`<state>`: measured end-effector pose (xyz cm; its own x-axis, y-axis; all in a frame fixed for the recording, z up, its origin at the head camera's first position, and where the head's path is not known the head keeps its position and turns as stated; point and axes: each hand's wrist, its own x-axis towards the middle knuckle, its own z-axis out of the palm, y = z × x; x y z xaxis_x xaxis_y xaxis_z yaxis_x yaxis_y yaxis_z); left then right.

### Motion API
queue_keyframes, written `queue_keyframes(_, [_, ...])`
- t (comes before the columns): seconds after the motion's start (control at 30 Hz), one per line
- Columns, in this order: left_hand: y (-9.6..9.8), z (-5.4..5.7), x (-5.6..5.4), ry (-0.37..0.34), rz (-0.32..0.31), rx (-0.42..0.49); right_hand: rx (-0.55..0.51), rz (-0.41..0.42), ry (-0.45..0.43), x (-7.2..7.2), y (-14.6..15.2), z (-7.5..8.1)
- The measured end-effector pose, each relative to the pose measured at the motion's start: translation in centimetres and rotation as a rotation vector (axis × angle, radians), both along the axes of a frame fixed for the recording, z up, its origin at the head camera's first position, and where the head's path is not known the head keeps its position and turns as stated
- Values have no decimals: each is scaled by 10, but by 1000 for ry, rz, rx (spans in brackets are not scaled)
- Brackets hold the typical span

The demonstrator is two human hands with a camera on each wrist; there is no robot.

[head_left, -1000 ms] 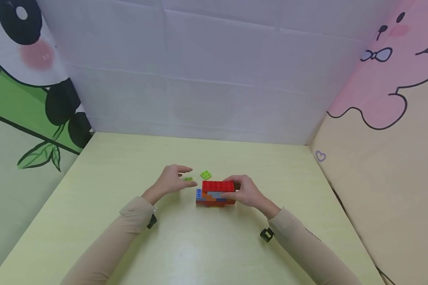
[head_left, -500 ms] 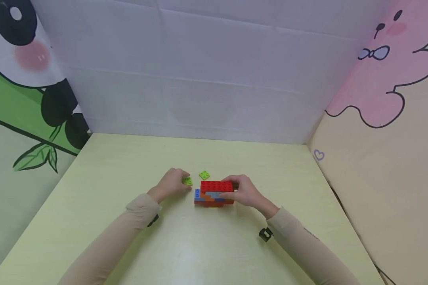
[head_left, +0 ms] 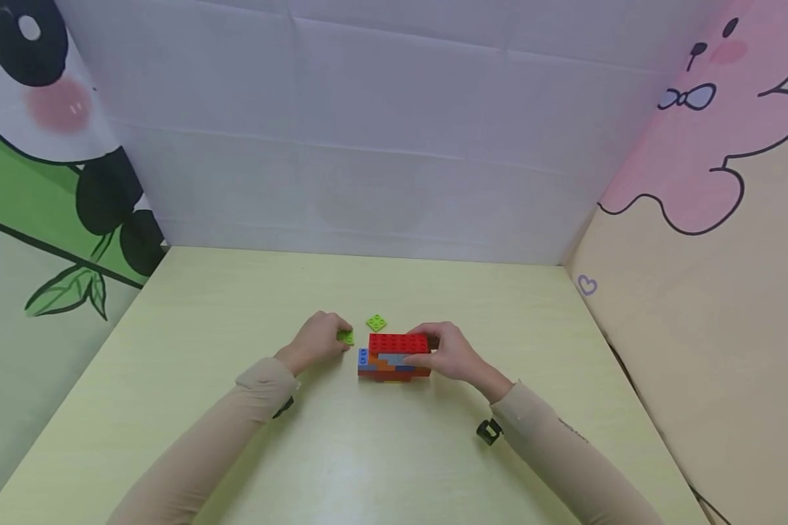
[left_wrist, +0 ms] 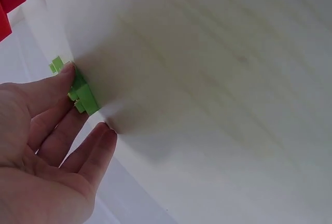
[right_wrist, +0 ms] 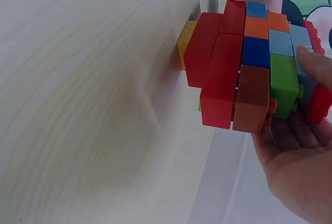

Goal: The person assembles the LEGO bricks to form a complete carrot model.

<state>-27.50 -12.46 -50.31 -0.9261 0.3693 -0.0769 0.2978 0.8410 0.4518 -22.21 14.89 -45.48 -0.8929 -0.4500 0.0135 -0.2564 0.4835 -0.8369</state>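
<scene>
A stepped block of joined toy bricks (head_left: 399,344) stands near the middle of the table, with a studded red top over grey, orange, blue and red layers. My right hand (head_left: 456,354) grips its right end, thumb on the near side and fingers behind. Brown and green bricks also show on the block (right_wrist: 228,73) in the right wrist view. To the left, my left hand (head_left: 317,339) pinches a small lime-green studded plate brick (head_left: 347,337) between thumb and fingers, low at the table; the green plate (left_wrist: 84,94) is partly hidden by the thumb in the left wrist view.
A second lime-green plate brick (head_left: 376,322) lies just behind the brick block. The pale wooden table (head_left: 341,452) is bounded by a white back wall (head_left: 368,182) and by side panels with cartoon drawings.
My left hand has come down from an open pose beside the green plate and taken hold of it, shifting it slightly toward the near side. My right hand stays on the block.
</scene>
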Motion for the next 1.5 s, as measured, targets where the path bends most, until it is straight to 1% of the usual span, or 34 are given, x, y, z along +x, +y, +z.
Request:
queue_keyframes(0.1, [-1, 0, 2, 6, -8, 17, 11, -3, -7, 2, -2, 3])
queue_keyframes(0.27, [1, 4, 6, 22, -32, 78, 7, 7, -22, 15, -7, 28])
queue_keyframes(0.33, [2, 9, 7, 41, -35, 99, 2, 14, -19, 20, -8, 37])
queue_keyframes(0.4, [3, 16, 9, 46, -40, 118, 4, 12, -21, 21, -8, 39])
queue_keyframes(0.6, [6, 38, 16, -5, -74, 153, 1, 4, -28, 23, -8, 41])
queue_keyframes(0.7, [5, 47, 19, 2, -84, 177, 10, 5, -25, 23, -8, 41])
queue_keyframes(0.87, [1, 64, 27, 46, -114, 240, 5, 18, -12, 21, -9, 41])
queue_keyframes(0.97, [-1, 75, 32, 61, -151, 297, -2, 24, -4, 20, -9, 40])
queue_keyframes(1.07, [-1, 85, 37, 52, -184, 359, -3, 27, -3, 20, -8, 40])
queue_keyframes(1.13, [-1, 90, 40, 42, -199, 385, 2, 29, -5, 20, -9, 41])
queue_keyframes(1.17, [0, 92, 41, 36, -200, 390, 1, 30, -6, 19, -8, 40])
queue_keyframes(1.27, [3, 92, 44, 29, -207, 392, -3, 27, -7, 11, -5, 23])
queue_keyframes(1.4, [8, 91, 46, 36, -231, 390, -9, 25, 5, -1, 0, 0])
queue_keyframes(1.5, [11, 91, 46, 41, -251, 395, -8, 26, 16, -2, 1, 1])
